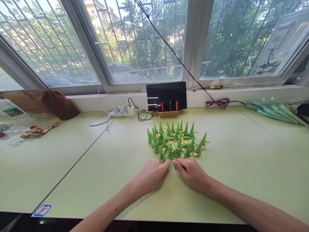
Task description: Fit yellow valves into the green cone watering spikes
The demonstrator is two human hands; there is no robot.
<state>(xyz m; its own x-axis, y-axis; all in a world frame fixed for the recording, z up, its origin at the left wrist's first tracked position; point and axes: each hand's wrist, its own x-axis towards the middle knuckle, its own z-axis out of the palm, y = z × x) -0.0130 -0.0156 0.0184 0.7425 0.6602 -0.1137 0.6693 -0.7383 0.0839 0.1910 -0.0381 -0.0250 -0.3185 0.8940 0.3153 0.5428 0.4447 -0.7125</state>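
A cluster of several green cone-shaped plastic spikes with small yellow fittings [176,140] stands upright on the pale green table [101,167]. Just in front of that cluster, my left hand [152,177] and my right hand [191,174] rest on the table with fingertips meeting. Both pinch a small green piece [171,165] between them; most of it is hidden by the fingers.
A dark tablet [166,95] leans on the window sill with a phone [168,105] in front of it. A white power strip with cables [122,112] lies to its left. A brown pouch [59,103] sits far left, green wrapped bundles [272,111] far right.
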